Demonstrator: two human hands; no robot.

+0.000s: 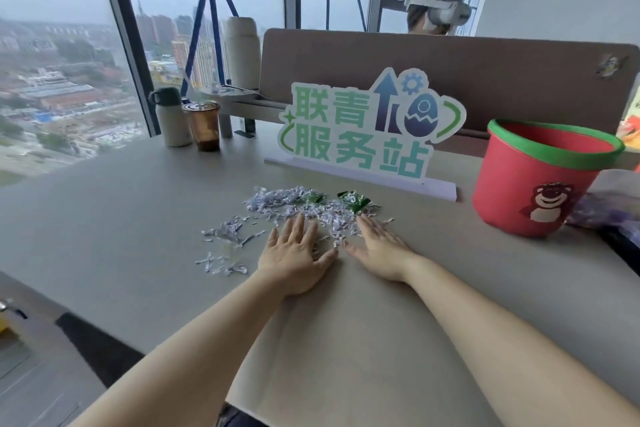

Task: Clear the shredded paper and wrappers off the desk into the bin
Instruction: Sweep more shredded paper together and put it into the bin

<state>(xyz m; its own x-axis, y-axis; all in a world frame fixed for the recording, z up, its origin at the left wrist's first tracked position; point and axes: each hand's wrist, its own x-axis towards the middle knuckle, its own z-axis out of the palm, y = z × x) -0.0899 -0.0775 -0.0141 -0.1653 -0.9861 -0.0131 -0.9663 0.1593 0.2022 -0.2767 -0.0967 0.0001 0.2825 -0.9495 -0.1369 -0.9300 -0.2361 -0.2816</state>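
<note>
A scatter of white shredded paper (277,203) lies on the grey desk (121,211), with smaller clumps at the left (225,232). Two green wrappers (355,201) sit in the pile's far side. My left hand (298,253) lies flat, palm down, fingers spread, its fingertips at the near edge of the shreds. My right hand (381,250) lies flat beside it, fingertips touching the shreds below the wrappers. Neither hand holds anything. A red bin (530,184) with a green rim and a bear picture stands upright at the right.
A green and white cut-out sign (367,128) stands just behind the pile. A flask (171,118) and a brown cup (202,125) stand at the far left by the window. A brown divider (450,66) backs the desk; a person wearing a headset (438,9) sits behind it.
</note>
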